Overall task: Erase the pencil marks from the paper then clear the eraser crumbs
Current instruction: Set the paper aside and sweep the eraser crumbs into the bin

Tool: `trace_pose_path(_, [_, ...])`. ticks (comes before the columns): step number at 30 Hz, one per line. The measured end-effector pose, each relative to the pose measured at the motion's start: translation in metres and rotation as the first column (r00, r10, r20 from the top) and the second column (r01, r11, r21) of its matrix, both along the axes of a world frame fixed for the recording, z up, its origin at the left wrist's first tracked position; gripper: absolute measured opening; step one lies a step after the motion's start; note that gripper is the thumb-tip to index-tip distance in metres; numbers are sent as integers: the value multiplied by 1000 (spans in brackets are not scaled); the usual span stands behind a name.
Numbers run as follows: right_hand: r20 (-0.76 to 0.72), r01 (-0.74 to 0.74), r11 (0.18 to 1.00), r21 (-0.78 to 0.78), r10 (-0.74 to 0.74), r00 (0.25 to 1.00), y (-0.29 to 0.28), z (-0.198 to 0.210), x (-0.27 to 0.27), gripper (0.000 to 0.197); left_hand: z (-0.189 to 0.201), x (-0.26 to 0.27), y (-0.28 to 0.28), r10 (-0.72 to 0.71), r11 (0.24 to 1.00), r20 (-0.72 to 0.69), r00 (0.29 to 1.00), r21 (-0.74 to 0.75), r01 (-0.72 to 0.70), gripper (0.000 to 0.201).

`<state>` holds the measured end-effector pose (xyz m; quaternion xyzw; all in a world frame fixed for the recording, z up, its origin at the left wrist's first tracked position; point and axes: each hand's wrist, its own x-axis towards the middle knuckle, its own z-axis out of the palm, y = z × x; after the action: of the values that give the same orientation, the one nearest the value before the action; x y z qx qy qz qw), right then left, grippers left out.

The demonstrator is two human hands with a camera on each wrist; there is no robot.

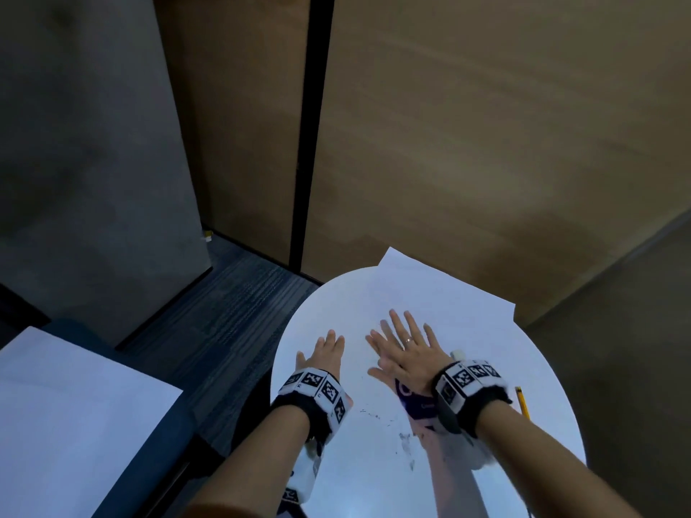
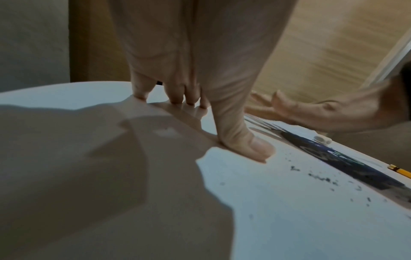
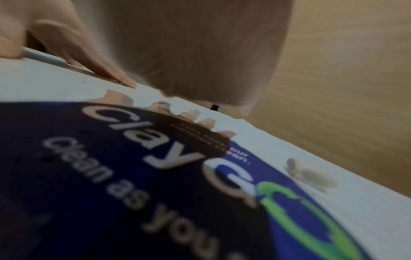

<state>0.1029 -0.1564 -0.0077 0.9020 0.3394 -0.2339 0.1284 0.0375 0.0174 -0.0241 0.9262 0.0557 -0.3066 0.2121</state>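
Observation:
A white sheet of paper (image 1: 430, 293) lies on the round white table (image 1: 299, 330), its far corners hanging over the rim. My right hand (image 1: 402, 345) rests flat on the paper, fingers straight and spread, holding nothing. My left hand (image 1: 325, 349) lies flat near the table's left rim; its straight fingertips (image 2: 177, 100) and thumb touch the surface. Dark eraser crumbs (image 1: 405, 439) are scattered nearer to me between my wrists, also crumbs (image 2: 322, 179). A small white eraser (image 1: 458, 355) lies just right of my right wrist, also eraser (image 3: 311, 174).
A blue wipes packet (image 1: 411, 401) printed "clean as you" lies under my right wrist, also packet (image 3: 155, 176). A yellow pencil (image 1: 522, 403) lies near the table's right rim. Wooden wall panels stand behind the table. A second white surface (image 1: 74, 405) is at the left.

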Motion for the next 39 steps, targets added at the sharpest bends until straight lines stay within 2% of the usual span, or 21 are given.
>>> trace_pose_path(2, [-5, 12, 1000, -23, -12, 1000, 6, -3, 1, 121, 1, 0, 0, -8, 1000, -2, 1000, -9, 8, 105])
trace_pose_path(3, [-21, -42, 999, -21, 42, 999, 3, -8, -4, 112, 2, -1, 0, -15, 1000, -4, 1000, -11, 15, 108])
trace_pose_path(5, [-22, -208, 976, -71, 207, 978, -6, -11, -19, 81, 3, -1, 0, -24, 1000, -3, 1000, 4, 24, 109])
trace_pose_path(7, [21, -210, 977, -44, 211, 977, -22, -13, -27, 65, 4, -1, 1, -31, 999, -6, 1000, 15, 31, 110])
trace_pose_path(8, [67, -266, 964, -17, 266, 962, -28, -14, -30, 61, 4, 0, 1, -35, 999, -10, 999, 13, 36, 110])
trace_pose_path(11, [43, -304, 953, -12, 304, 952, -33, 6, -17, 67, 5, 1, 1, -37, 999, -10, 999, 6, 37, 107])
trace_pose_path(13, [-2, -145, 989, -15, 145, 989, -30, 9, -2, 85, 4, 1, 1, -21, 1000, -1, 1000, 1, 21, 97])
trace_pose_path(15, [16, -69, 996, -50, 70, 997, -20, 5, 3, 102, 3, 1, 0, -8, 1000, -2, 1000, -7, 8, 92])
trace_pose_path(16, [7, -84, 995, -55, 84, 996, -14, 3, -2, 102, 2, 1, -1, -2, 1000, -4, 1000, -13, 2, 93])
trace_pose_path(20, [-74, -325, 936, -134, 318, 945, -20, -14, -39, 66, -1, 2, -1, 15, 1000, 10, 1000, -3, -15, 88])
trace_pose_path(21, [-73, -315, 940, -131, 308, 949, -25, -11, -46, 63, -1, 3, 0, 15, 1000, 11, 1000, 1, -15, 87])
trace_pose_path(22, [9, -362, 927, -94, 365, 931, -27, -9, -49, 61, -2, 4, 0, 14, 1000, 8, 1000, 4, -14, 86])
trace_pose_path(24, [-1, -430, 902, -35, 430, 903, -28, 0, -43, 65, -2, 5, 0, 13, 1000, 1, 1000, 10, -13, 86])
trace_pose_path(25, [-21, -357, 933, -40, 356, 934, -28, 3, -35, 74, -2, 5, 0, 12, 1000, -2, 1000, 12, -12, 86])
trace_pose_path(27, [51, -188, 982, -16, 188, 981, -24, 8, -14, 97, -2, 5, 0, 10, 1000, -11, 1000, 11, -9, 87])
trace_pose_path(29, [85, -2, 999, -33, 5, 996, -15, 6, 3, 118, -2, 5, 0, 4, 1000, -16, 1000, 11, -4, 88])
trace_pose_path(31, [42, 78, 993, -85, -74, 996, -9, 6, 6, 128, -1, 5, 0, -2, 1000, -22, 1000, 6, 2, 87])
trace_pose_path(33, [-16, 6, 997, -73, -7, 1000, -11, 0, -2, 116, -1, 5, 0, 0, 1000, -15, 1000, 0, 0, 85])
trace_pose_path(35, [-7, -166, 983, -82, 166, 986, -18, -5, -20, 85, -2, 5, 0, 10, 1000, 0, 1000, 5, -10, 84])
trace_pose_path(37, [18, -171, 979, -113, 174, 985, -31, -13, -38, 63, -4, 5, 0, 15, 1000, 11, 1000, 6, -15, 83])
trace_pose_path(39, [82, -183, 983, -32, 185, 979, -40, -17, -47, 59, -4, 5, 0, 18, 1000, 14, 1000, 10, -18, 83])
